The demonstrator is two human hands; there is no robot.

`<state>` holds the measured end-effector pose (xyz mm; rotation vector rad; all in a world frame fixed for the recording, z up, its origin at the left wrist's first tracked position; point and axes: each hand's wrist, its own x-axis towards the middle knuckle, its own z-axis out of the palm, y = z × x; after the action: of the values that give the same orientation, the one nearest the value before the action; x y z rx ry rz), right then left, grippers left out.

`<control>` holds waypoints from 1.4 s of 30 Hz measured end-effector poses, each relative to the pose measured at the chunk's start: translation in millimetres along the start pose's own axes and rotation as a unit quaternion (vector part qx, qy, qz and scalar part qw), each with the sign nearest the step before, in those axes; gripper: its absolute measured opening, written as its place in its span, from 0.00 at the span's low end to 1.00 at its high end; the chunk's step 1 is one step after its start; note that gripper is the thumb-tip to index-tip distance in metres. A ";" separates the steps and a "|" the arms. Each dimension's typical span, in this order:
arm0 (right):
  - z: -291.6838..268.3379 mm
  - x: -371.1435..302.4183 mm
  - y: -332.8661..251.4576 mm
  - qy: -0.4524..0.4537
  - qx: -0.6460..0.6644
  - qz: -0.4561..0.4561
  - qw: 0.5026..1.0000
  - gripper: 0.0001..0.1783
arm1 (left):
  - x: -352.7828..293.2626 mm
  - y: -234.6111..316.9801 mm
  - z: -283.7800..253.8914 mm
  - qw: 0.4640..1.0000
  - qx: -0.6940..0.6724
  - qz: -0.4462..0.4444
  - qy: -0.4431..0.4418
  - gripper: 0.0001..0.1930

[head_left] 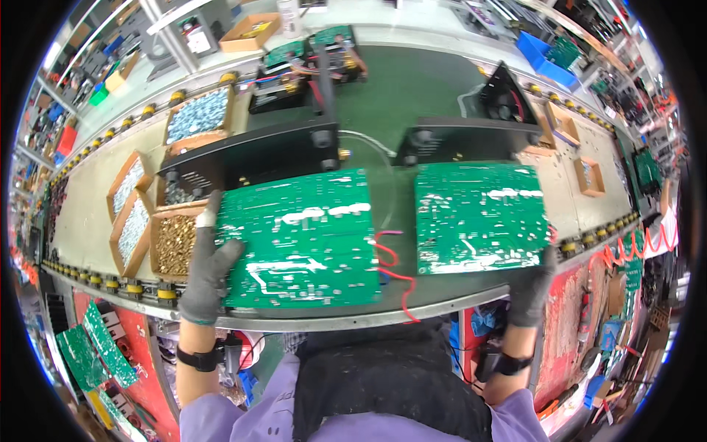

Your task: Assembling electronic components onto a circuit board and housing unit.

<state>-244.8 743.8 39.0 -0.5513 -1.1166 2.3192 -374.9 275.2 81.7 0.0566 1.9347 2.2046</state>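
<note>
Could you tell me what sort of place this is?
Probably an electronics assembly line: large green circuit boards lie on a dark green conveyor belt, with open cardboard boxes of small brass fasteners beside it.

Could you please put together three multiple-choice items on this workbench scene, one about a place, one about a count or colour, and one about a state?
1. Where does the left hand rest?
A. on the left edge of the near green circuit board
B. inside the box of brass parts
C. on the blue bin

2. How many large green boards lie flat at the front of the conveyor belt?
A. one
B. two
C. four

3. What covers both hands?
A. nothing, they are bare
B. yellow rubber gloves
C. grey gloves

Answers: 1 A, the gloved fingers lie over that board's left edge, beside the brass parts. 2 B, the near board and a second board lie side by side. 3 C, the left hand and the right hand both show grey fabric down to the wrist.
</note>
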 end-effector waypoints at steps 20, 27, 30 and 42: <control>-99.9 49.6 -78.6 0.160 -0.449 -0.078 0.875 0.32 | 67.0 -34.5 -49.0 0.796 0.593 0.023 -0.123 0.18; -65.2 9.2 -69.9 0.157 -0.395 -0.105 0.899 0.35 | 102.2 -70.0 -29.8 0.629 0.774 0.026 -0.068 0.21; -84.3 -3.0 -78.3 0.085 -0.385 -0.114 0.912 0.34 | 105.7 -80.9 -38.4 0.656 0.751 0.027 -0.067 0.18; -271.0 -41.4 -188.8 0.262 -0.903 0.027 0.339 0.30 | 90.5 -62.0 -47.1 0.791 0.611 0.033 -0.018 0.08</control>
<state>-12.7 982.3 38.8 -1.6802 -2.6547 -0.4063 -463.1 252.9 4.4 0.3435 2.9493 0.5849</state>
